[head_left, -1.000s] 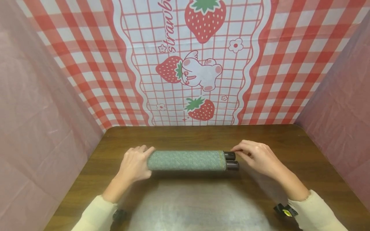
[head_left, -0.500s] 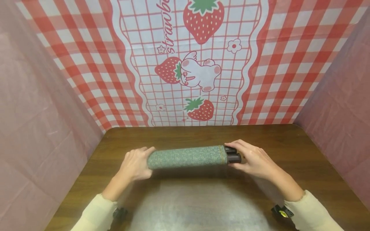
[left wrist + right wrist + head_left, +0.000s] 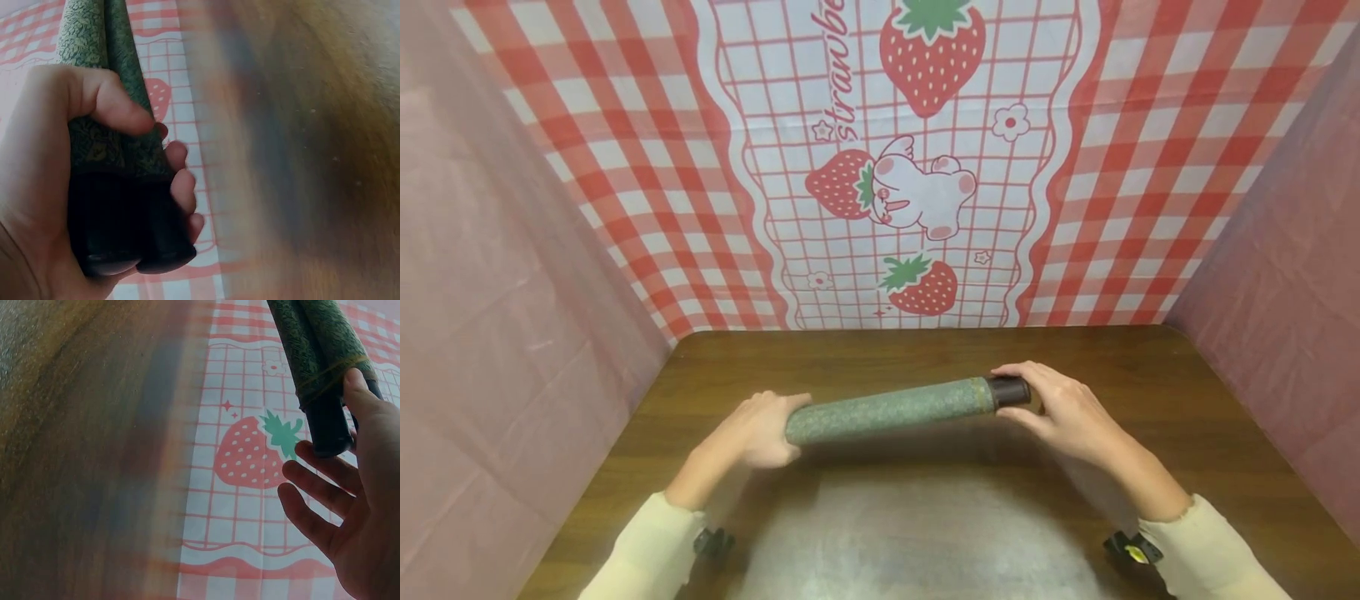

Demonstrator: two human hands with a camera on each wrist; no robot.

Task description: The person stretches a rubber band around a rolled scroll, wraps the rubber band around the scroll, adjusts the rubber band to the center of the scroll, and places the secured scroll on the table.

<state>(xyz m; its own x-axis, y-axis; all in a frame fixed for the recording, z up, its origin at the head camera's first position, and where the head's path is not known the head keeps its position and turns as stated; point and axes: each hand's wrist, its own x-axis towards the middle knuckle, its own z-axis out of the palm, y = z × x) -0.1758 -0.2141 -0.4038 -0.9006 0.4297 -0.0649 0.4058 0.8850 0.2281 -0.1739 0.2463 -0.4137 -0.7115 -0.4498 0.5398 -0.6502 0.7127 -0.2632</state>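
A hand scroll [image 3: 887,411], rolled from both ends into two side-by-side rolls, is covered in green patterned cloth. Dark roller knobs [image 3: 1009,391] stick out at its right end. It slants, right end higher in the head view, one roll hiding the other. My left hand [image 3: 767,429] grips the left end, with the thumb and fingers wrapped around both rolls and dark knobs [image 3: 103,219] inside the palm. At the other end, my right hand [image 3: 1060,408] holds the knobs between thumb and fingers. In the right wrist view, the thumb [image 3: 355,381] presses near the yellow-edged band.
Beneath the scroll is a brown wooden table [image 3: 925,354] with a pale glare at its front. A red-and-white strawberry cloth [image 3: 917,192] hangs behind it, and pink curtains [image 3: 527,317] flank both sides. Each wrist carries a small black camera mount [image 3: 711,542].
My right hand has closed on the scroll's right end and lifted it. The scroll has turned so that one roll covers the other. My left hand has kept its grip.
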